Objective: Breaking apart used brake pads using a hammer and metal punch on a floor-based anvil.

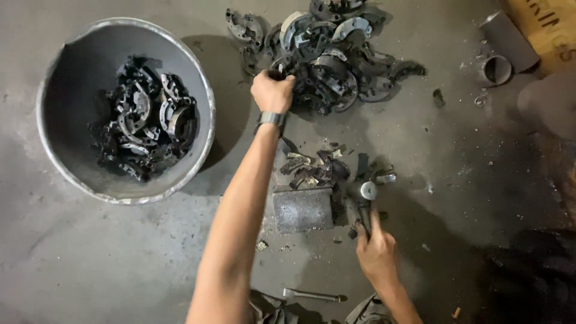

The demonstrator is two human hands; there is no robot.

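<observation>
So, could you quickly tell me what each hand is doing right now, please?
Left hand: closed on a curved metal piece at the pile.
Right hand: closed on the hammer handle.

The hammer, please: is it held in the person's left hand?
No, the hammer is in the right hand; the left hand reaches into the pile of brake shoes.
</observation>
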